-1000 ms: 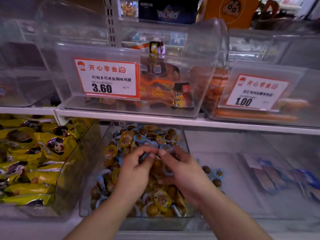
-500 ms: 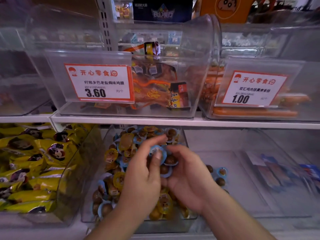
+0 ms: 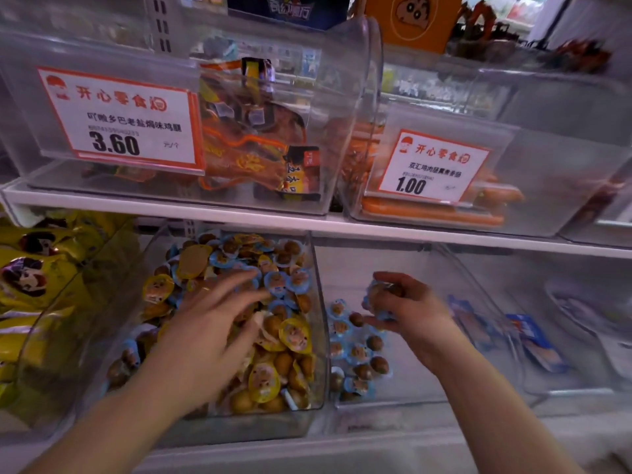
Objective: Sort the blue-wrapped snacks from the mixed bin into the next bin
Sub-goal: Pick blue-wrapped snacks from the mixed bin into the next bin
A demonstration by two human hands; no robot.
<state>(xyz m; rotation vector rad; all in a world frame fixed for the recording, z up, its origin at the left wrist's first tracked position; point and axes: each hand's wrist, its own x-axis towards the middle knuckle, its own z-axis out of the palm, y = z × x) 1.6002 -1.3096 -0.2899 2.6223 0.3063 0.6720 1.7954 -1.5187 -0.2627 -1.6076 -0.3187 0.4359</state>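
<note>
Two hands are in play, the left hand [image 3: 208, 323] spread flat over the mixed bin [image 3: 319, 336] and the right hand [image 3: 407, 307] clutching a blue-wrapped snack [image 3: 379, 295] above the next bin [image 3: 478, 295]. In that bin lie roughly a dozen blue-wrapped pieces [image 3: 355, 350], while the mixed heap is too crowded to count. Up top, two price cards: the 3.60 card [image 3: 119, 121] and the 1.00 card [image 3: 432, 167], each on one of two clear upper bins.
</note>
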